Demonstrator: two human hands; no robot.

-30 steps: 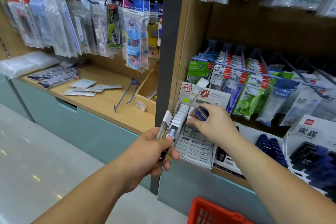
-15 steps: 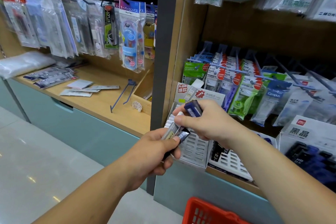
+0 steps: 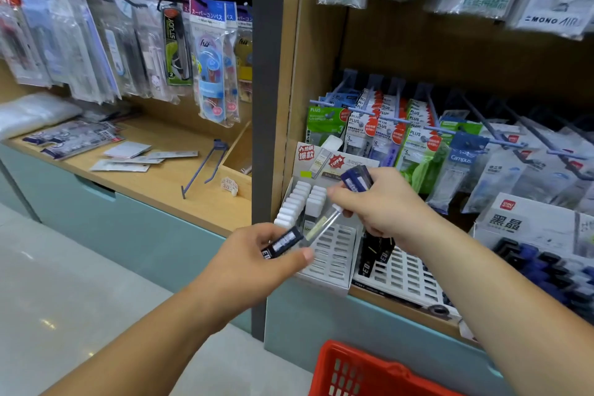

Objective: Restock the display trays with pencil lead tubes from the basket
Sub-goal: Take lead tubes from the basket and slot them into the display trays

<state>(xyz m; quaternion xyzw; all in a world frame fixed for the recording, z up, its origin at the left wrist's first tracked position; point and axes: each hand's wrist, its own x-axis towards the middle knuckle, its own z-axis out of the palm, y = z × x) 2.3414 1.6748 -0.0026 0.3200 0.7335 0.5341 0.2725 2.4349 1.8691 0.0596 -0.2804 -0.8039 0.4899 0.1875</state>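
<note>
**Two hands share a lead tube at the stationery shelf**

A shop aisle: pale glossy floor at lower left, a wooden shelf (image 3: 180, 190) over teal cabinet fronts.

At the bottom edge, right of centre, a red basket (image 3: 369, 370) shows only its rim and slotted wall, so its contents cannot be seen.

Just above it, the left hand (image 3: 257, 262) reaches in from lower left. Its fingers are curled round a dark tube (image 3: 283, 244) with a white label and the lower end of a clear tube (image 3: 321, 225).

The right hand (image 3: 382, 209) comes from lower right. Its fingertips pinch the clear tube's white cap, and a blue tube (image 3: 356, 178) is tucked in its grip, jutting upward.

Behind the hands, a white tray (image 3: 331, 264) of slots sits at the frame's centre. Its back rows are filled with white-capped tubes (image 3: 302, 199) and its front slots are bare. Beside it on the right, a second tray (image 3: 408, 276) holds a few black tubes (image 3: 376, 252).

Farther back, hanging packets (image 3: 385, 135) fill the pegs.
</note>
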